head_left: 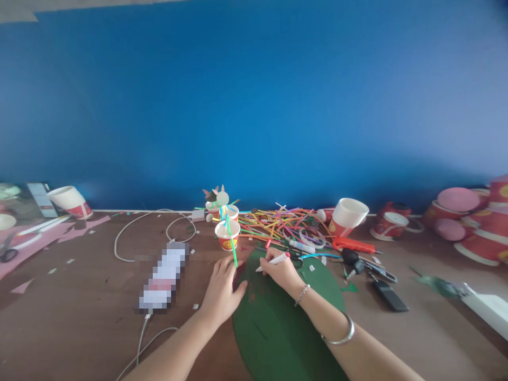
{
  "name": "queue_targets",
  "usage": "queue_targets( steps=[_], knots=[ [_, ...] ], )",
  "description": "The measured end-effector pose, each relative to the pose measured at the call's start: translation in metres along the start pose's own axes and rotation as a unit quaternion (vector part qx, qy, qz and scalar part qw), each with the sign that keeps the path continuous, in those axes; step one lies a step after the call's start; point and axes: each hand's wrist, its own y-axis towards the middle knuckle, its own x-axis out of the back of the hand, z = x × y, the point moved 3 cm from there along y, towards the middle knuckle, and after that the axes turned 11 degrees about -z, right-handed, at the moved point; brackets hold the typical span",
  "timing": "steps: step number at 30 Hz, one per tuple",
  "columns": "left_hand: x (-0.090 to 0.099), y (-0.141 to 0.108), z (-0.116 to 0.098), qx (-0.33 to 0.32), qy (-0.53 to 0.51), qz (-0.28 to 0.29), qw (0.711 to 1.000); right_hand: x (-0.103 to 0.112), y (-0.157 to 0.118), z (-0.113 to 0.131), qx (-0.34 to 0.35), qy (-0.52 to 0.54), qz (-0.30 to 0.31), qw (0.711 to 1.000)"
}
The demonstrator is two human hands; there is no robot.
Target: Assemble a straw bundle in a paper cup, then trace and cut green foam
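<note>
My right hand (282,274) is closed in a pinch round a slim white marker (275,260) with red at one end. The marker slants over the upper part of a dark green rounded sheet (293,328) on the table. My left hand (224,290) lies at the sheet's upper left edge, fingers stretched out and thumb apart. Just beyond its fingertips a green straw (233,248) leans out of a small red and white paper cup (227,233). Faint reddish marks show on the sheet between my hands. What lies under my left fingers is hidden.
Several colored straws (273,225) are piled at the back. A paper cup (348,216), an orange-red tool (355,245) and keys (357,263) are on the right. A cabled phone (164,278) lies left. Pink paper (59,233) is farther left. Behind stands a blue wall (254,106).
</note>
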Motion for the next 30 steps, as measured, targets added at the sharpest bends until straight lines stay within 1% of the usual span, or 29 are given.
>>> queue_targets(
  steps=[15,30],
  knots=[
    [-0.0005,-0.0006,0.0010,-0.005,0.008,0.004,1.000,0.0000,0.0009,-0.0003,-0.007,-0.010,0.000,1.000],
    [0.0003,-0.0002,0.0001,-0.005,0.001,0.001,1.000,-0.0004,0.0009,-0.0001,-0.009,0.007,0.001,1.000]
  ],
)
